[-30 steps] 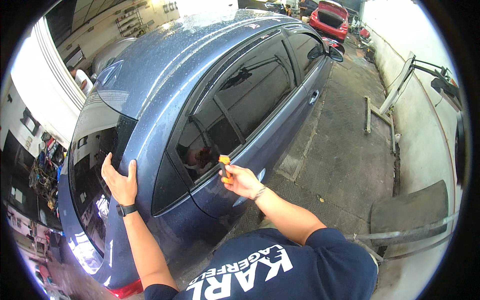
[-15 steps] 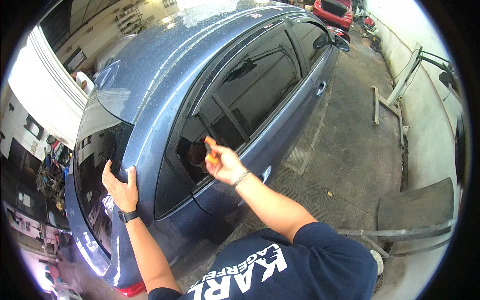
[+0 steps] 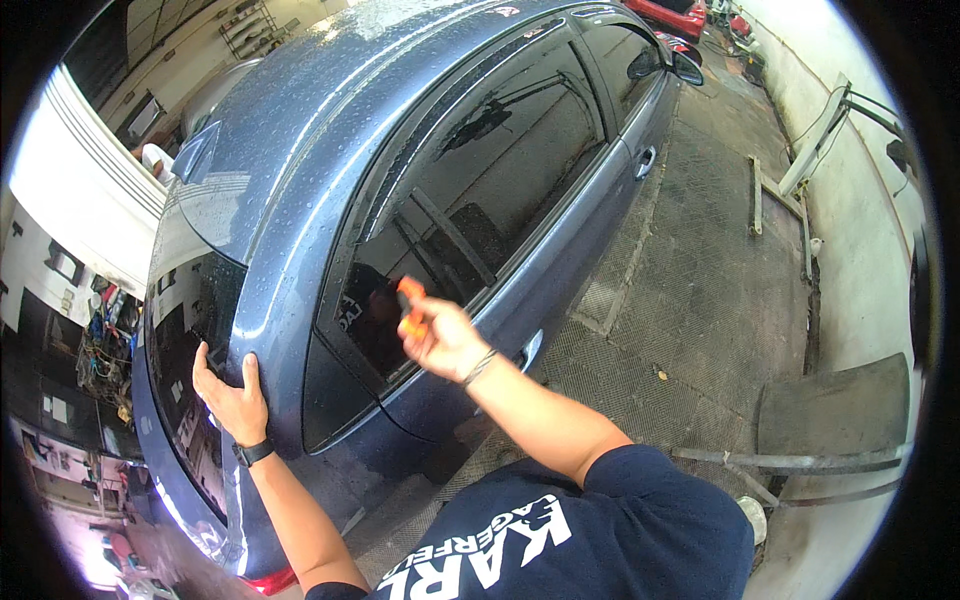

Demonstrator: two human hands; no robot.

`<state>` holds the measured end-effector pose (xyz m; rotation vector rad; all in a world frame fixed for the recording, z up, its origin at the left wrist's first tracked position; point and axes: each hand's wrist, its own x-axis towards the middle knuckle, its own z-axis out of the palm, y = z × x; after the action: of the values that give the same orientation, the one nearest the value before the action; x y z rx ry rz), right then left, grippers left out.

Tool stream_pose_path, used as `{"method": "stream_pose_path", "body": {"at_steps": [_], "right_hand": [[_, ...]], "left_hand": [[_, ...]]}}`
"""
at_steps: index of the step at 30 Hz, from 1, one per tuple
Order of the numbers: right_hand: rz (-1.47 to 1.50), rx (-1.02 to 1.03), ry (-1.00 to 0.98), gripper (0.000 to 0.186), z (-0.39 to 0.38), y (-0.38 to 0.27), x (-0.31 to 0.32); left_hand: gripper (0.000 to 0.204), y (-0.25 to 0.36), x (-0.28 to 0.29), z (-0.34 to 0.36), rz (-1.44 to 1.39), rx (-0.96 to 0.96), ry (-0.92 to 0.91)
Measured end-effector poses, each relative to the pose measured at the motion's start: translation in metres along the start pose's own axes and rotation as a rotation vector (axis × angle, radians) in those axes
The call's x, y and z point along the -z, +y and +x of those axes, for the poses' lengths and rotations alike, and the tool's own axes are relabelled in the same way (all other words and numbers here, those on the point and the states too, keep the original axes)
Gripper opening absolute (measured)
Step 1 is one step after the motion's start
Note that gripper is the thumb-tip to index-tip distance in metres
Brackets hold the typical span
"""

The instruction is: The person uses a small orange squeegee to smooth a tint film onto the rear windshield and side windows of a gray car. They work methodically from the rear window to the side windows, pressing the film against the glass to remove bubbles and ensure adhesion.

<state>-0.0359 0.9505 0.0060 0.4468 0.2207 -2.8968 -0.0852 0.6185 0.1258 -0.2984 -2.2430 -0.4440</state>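
Observation:
A wet dark blue car (image 3: 275, 270) stands in front of me, water drops scattered over its roof. My left hand (image 3: 240, 405) has its fingers apart and rests against the rear pillar beside the dark rear window (image 3: 185, 380). In my right hand (image 3: 445, 342) is a small orange-and-black hand tool (image 3: 412, 300), held close to the rear part of the tinted side glass (image 3: 370, 315). Its exact kind is blurred. I cannot tell whether the tool touches the glass. Below and right of this hand is a chrome door handle (image 3: 530, 350).
A dark textured floor (image 3: 650, 320) runs along the car's right side to a pale wall (image 3: 850, 210). Metal frame pieces (image 3: 790, 190) stand by that wall. A dark panel with a metal rail (image 3: 830, 410) lies nearer. A red car (image 3: 665, 12) is beyond.
My right hand and the tool have shifted slightly left and down. The left hand appears a little lower, fingers still apart, and the whole view has moved slightly.

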Motion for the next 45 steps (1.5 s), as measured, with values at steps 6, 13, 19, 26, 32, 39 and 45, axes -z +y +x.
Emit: {"method": "stream_pose_path", "body": {"at_steps": [6, 13, 19, 26, 32, 39, 45], "right_hand": [[0.083, 0.042, 0.068, 0.016, 0.002, -0.053, -0.009], [0.103, 0.044, 0.046, 0.016, 0.005, -0.067, 0.004], [-0.025, -0.078, 0.033, 0.018, -0.006, -0.013, -0.012], [-0.038, 0.018, 0.026, 0.017, 0.004, -0.01, -0.035], [0.013, 0.074, 0.028, 0.014, 0.007, -0.041, -0.036], [0.078, 0.139, -0.061, 0.014, 0.011, -0.066, -0.039], [-0.004, 0.087, -0.055, 0.019, 0.011, -0.044, -0.03]], "left_hand": [[0.076, 0.001, 0.001, -0.001, -0.002, 0.005, -0.017], [0.074, -0.002, 0.0, -0.001, -0.008, -0.016, -0.019], [0.073, -0.001, -0.001, -0.002, 0.002, -0.016, -0.018], [0.072, 0.0, 0.002, -0.002, 0.024, -0.011, -0.022], [0.074, 0.006, 0.001, 0.001, 0.021, -0.014, -0.006], [0.074, 0.006, 0.003, 0.001, 0.019, -0.031, 0.006], [0.075, 0.007, 0.001, 0.0, 0.006, -0.014, -0.009]]}}
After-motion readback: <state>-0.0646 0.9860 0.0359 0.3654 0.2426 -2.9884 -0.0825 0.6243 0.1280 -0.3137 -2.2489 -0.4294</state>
